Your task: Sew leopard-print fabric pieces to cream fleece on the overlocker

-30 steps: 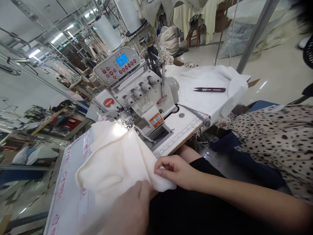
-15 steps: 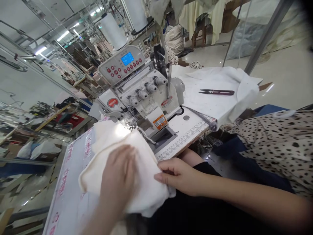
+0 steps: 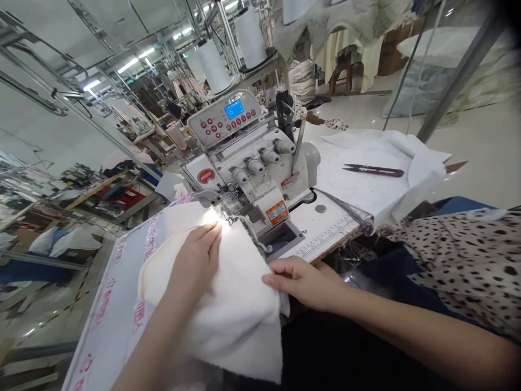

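A piece of soft white fabric (image 3: 240, 304) lies on the bed of an overlock sewing machine (image 3: 260, 174), its far edge in the lit area at the presser foot (image 3: 229, 218). My left hand (image 3: 197, 255) rests on top of the fabric, fingers stretched out flat and close together, their tips just in front of the foot. At the fabric's right edge, my right hand (image 3: 297, 279) pinches the cloth between thumb and fingers. The fabric's lower part hangs over the front edge of the table toward my lap.
Dark thread snips (image 3: 373, 170) lie on white cloth (image 3: 350, 187) right of the machine. Thread cones (image 3: 214, 65) stand behind it. Spotted fabric (image 3: 468, 260) is heaped at the right. A slanted metal post (image 3: 459, 76) rises at the upper right.
My left hand has moved up the fabric toward the presser foot and flattened. The fabric spreads smoother and hangs lower in front. My right hand keeps its pinch; the view has shifted slightly.
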A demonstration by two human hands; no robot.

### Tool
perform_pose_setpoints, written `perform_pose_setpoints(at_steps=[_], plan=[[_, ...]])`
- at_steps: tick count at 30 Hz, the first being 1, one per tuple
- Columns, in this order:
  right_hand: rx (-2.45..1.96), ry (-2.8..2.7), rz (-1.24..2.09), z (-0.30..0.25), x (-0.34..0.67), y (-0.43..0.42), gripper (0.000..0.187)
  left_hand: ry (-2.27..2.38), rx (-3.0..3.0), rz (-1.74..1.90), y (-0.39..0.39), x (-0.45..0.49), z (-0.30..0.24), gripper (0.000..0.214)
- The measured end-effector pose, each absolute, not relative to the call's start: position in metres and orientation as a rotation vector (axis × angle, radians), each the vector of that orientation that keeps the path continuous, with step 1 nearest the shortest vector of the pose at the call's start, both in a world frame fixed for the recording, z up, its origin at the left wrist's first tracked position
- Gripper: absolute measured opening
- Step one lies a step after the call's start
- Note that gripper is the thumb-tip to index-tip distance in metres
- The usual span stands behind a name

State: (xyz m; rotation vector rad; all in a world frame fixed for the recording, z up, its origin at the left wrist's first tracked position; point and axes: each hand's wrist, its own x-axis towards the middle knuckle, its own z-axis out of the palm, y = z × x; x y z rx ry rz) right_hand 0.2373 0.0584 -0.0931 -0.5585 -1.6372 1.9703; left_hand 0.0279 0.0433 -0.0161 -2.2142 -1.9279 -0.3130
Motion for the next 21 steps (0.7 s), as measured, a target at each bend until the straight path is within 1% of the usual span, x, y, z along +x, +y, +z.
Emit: perform_pose_setpoints(at_steps=[8, 14, 17, 20, 21], plan=[[-0.582, -1.703, 1.726, -0.09, 0.215, 0.081, 0.036, -1.905, -2.279, -0.196, 0.076, 0.005, -0.007, 0.033], [-0.669, -1.518, 1.563, -0.09, 0.194, 0.084, 0.033, -1.99, -2.28, -0.312, 0.102, -0.009, -0.001, 0.03], [-0.595, -1.263, 1.705, -0.101, 0.188, 0.071, 0.023, -2.016, -2.255, -0.369, 0.1, -0.012, -0.001, 0.029], [-0.463, -1.118, 1.924, -0.115, 0.192, 0.051, 0.041, -1.974, -2.154, -0.665, 0.064, -0.007, -0.006, 0.027], [-0.448, -1.157, 1.979, -0.119, 0.195, 0.045, 0.042, -1.915, -2.108, -0.792, 0.044, -0.003, -0.01, 0.025]])
